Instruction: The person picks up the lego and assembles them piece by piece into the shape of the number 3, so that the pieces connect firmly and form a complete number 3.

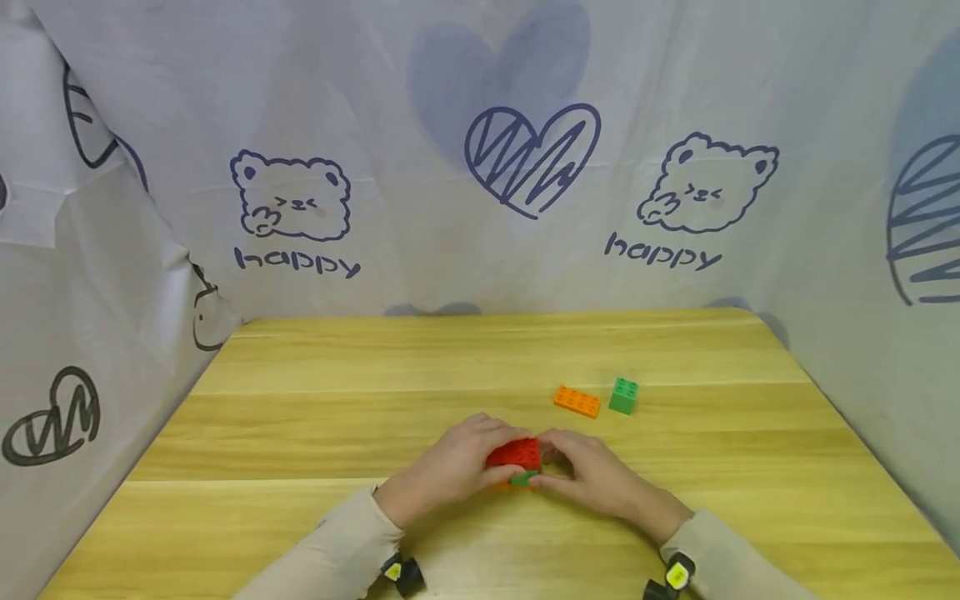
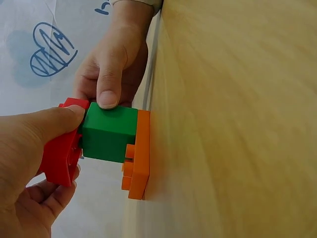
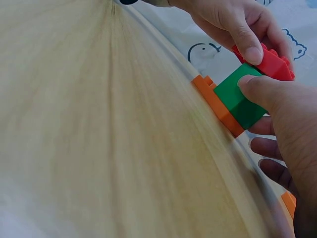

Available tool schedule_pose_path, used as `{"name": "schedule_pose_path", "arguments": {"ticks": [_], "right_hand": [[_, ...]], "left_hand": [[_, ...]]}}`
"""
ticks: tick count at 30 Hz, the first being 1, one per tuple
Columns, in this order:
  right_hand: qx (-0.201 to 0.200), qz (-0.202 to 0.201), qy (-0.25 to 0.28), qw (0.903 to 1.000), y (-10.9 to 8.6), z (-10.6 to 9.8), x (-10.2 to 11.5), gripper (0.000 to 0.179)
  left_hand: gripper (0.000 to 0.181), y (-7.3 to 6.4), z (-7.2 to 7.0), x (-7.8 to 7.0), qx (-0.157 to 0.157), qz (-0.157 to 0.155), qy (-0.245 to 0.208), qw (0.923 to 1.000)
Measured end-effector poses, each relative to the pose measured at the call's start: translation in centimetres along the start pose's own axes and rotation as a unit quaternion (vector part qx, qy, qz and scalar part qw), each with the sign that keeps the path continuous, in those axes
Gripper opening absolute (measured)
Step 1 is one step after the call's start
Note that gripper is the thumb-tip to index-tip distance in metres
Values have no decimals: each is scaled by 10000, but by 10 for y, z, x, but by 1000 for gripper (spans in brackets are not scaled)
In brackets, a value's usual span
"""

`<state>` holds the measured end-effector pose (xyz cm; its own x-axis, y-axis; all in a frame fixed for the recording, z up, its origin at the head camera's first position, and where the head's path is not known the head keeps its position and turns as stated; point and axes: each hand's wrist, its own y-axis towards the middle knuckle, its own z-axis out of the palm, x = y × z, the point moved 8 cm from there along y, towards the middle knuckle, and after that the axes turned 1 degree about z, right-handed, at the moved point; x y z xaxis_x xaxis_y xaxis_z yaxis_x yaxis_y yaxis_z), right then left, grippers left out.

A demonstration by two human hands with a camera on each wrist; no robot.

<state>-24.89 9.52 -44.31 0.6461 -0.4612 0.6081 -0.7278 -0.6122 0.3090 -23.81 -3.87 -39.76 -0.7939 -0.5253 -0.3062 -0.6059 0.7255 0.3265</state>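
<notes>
My left hand (image 1: 457, 462) grips a red building brick (image 2: 60, 153), thumb on one side and fingers on the other. That brick sits over a green block (image 2: 109, 131), slightly tilted against its top in the left wrist view. The green block stands on one end of a flat orange brick (image 2: 142, 166), whose other studs stay bare. The orange piece lies on the table. From the other side, my right hand (image 1: 603, 479) holds the green block, its thumb (image 3: 255, 89) pressed to the near face and its fingers partly hidden behind.
Behind the hands on the wooden table (image 1: 337, 358) lie another flat orange brick (image 1: 577, 402) and a small green block (image 1: 624, 396), side by side to the right of centre. A white printed curtain (image 1: 420, 250) hangs along the back and sides.
</notes>
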Motion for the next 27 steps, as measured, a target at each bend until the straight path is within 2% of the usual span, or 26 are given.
{"name": "schedule_pose_path", "arguments": {"ticks": [4,11,19,27], "right_hand": [[1,6,5,10000,0,0,1,40],[19,6,67,10000,0,2,0,38],[48,125,60,9999,-1,3,-1,39],[-257,-25,-207,9995,-2,-5,3,46]], "left_hand": [[42,0,-1,2,-68,-137,-121,9998],[37,-2,-3,1,-253,65,-176,9995],[38,-2,-3,1,-155,19,-182,9997],[37,0,-3,1,-238,3,-132,9996]]}}
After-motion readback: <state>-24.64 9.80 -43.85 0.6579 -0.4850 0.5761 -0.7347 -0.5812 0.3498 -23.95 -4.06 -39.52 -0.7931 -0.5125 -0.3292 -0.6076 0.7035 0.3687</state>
